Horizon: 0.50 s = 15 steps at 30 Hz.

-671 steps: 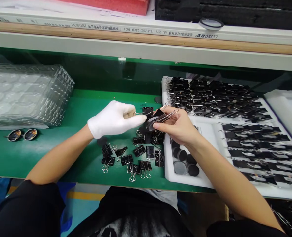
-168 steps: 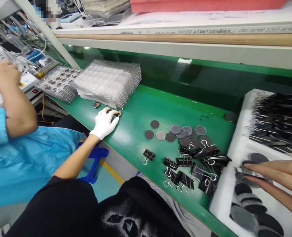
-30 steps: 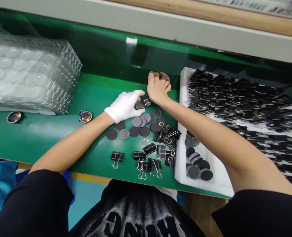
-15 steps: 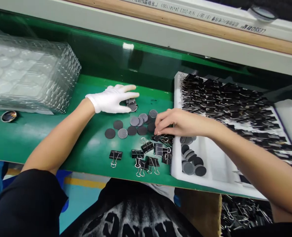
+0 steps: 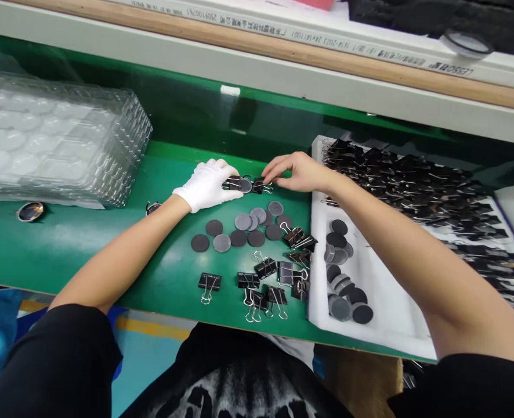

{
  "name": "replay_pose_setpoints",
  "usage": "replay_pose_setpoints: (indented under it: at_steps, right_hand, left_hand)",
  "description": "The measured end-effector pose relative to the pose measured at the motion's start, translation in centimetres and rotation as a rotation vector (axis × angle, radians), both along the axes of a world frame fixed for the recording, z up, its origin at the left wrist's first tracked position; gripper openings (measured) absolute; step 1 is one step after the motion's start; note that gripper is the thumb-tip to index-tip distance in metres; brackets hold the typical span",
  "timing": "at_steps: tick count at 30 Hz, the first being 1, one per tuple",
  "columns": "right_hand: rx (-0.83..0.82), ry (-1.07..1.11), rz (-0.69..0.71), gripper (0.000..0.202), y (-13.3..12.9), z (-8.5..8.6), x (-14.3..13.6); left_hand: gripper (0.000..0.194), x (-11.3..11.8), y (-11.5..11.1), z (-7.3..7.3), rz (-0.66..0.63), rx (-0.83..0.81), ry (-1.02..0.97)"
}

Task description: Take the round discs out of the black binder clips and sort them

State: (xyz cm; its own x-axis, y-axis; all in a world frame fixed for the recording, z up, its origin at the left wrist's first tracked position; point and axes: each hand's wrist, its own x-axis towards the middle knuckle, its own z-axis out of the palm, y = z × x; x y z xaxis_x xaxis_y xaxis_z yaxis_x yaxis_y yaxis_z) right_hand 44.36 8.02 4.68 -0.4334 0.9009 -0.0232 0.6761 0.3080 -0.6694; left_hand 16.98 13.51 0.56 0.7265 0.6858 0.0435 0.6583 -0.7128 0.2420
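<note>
In a white glove, my left hand closes around a black binder clip, which sits at the left edge of a small round piece with a grey disc on top. My bare right hand pinches another black binder clip at the piece's right edge. Whether this second clip is fully on the edge, I cannot tell. Several loose grey and black discs lie just below my hands. Nearer the table's front edge are several loose binder clips with silver wire handles.
On the right, a white foam tray holds rows of binder clips and several discs. Stacked clear plastic trays stand at left. A shiny round part lies before them; another is partly behind my left forearm.
My right hand has moved up and left from the loose clips to the round piece, bringing a binder clip. My left hand has closed in around the piece's left side. The view has shifted slightly.
</note>
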Motion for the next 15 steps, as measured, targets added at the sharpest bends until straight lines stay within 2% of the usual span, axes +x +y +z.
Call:
replay_pose_setpoints:
  at_steps: [2,6,7,8,11,15]
  right_hand:
    - [0.032,-0.019,-0.100,0.038,0.6,0.0,-0.6]
    - [0.064,-0.071,-0.632,0.033,2.4,-1.0,-4.0]
    - [0.057,-0.118,-0.730,0.036,2.9,-1.6,-5.1]
    - [0.054,-0.172,-0.789,0.042,3.4,-2.1,-6.0]
    - [0.032,-0.289,-0.843,0.057,4.3,-3.9,-7.7]
    - [-0.002,-0.281,-0.898,0.066,4.2,-5.6,-7.2]
  left_hand:
    - [0.054,0.1,0.0,-0.1,-0.001,-0.012,-0.014]
    - [0.053,0.3,-0.2,0.0,0.017,-0.014,0.000]
    - [0.052,0.3,-0.2,0.0,0.018,-0.013,0.004]
    - [0.052,0.4,-0.2,0.0,0.020,-0.014,0.006]
    - [0.050,0.3,-0.1,0.0,0.019,-0.033,-0.003]
    - [0.051,0.1,0.4,-0.2,0.028,-0.091,-0.058]
